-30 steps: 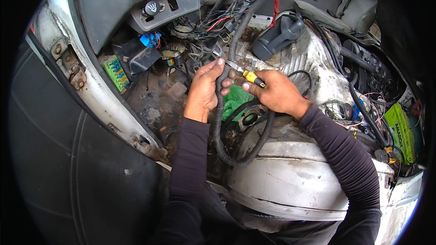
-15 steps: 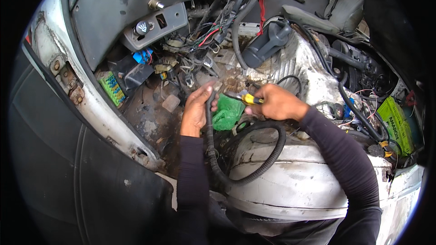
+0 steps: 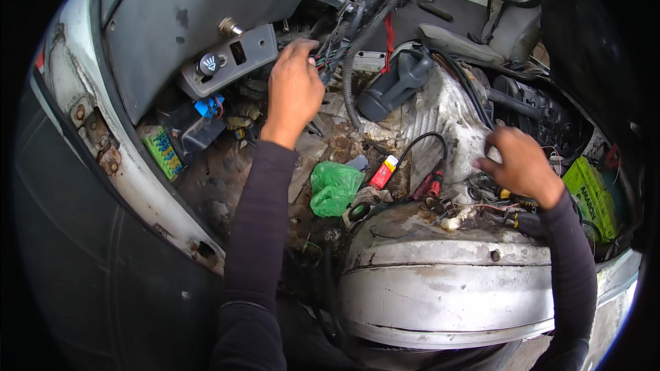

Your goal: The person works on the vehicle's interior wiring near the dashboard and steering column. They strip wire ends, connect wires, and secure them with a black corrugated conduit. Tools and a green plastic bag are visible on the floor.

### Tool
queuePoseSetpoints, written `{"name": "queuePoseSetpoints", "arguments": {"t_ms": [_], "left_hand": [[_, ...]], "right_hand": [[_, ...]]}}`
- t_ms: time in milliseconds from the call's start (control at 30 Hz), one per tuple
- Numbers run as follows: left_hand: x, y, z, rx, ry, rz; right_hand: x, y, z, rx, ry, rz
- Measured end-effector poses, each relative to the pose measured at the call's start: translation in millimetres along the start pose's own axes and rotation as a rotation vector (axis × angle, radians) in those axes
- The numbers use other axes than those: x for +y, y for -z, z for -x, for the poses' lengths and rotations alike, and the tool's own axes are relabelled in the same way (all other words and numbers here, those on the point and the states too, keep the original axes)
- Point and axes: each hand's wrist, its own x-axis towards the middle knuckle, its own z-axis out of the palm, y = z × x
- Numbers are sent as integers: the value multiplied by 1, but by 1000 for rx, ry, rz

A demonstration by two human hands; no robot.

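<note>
step: judged as wiring work under the dash (image 3: 172, 34), both hands apart, each at its own tangle
left hand (image 3: 294, 89): reached up to the wire bundle (image 3: 330, 55) beneath the grey dash; fingers curled, tips in among the loose wires; seen from the back, so cannot tell whether a wire is pinched or only touched
right hand (image 3: 520, 165): knuckles up, fingers bent down into the wire mess (image 3: 481, 189) on the right of the hump (image 3: 440, 106); looks clenched on something, cannot tell what
bundle vs fingers: touching or buried at left fingertips, just beside the ribbed conduit (image 3: 361, 41) that runs down to the floor
mess vs fingers: directly under right fingers, partly hidden by the hand
screwdriver (image 3: 515, 200): yellow-black handle just below right hand, lying on the hump's edge, not held as far as visible
floor items: green bag (image 3: 333, 189), red tube (image 3: 383, 172), red clip (image 3: 430, 184), all between the hands, untouched
left side: blue connector (image 3: 208, 106) and green fuse block (image 3: 163, 151) near left forearm, apart from fingers
far right: green battery (image 3: 590, 196) beyond right wrist, clear of it
next move, judgement: needs one wire singled out by the left fingers and drawn free of the conduit without dragging its neighbours; needs the right hand's catch confirmed before pulling
risk, judgement: snagging on rusty sheet metal, tugging a wrong lead
</note>
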Motion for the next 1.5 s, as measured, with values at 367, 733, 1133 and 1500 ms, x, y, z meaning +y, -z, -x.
{"name": "queuePoseSetpoints", "arguments": {"t_ms": [367, 733, 1133, 1500], "left_hand": [[-45, -16, -61, -693, 148, 244], [-52, -17, -62, -581, 171, 269], [-17, -16, -32, -200, -124, -482], [-31, 0, -35, -401, 196, 246]], "right_hand": [[-134, -99, -232, 397, -111, -1213], [-134, -95, -238, 242, 53, -1734], [-138, -51, -184, 559, 268, -1109], [-159, -44, -199, 214, -66, -1430]]}}
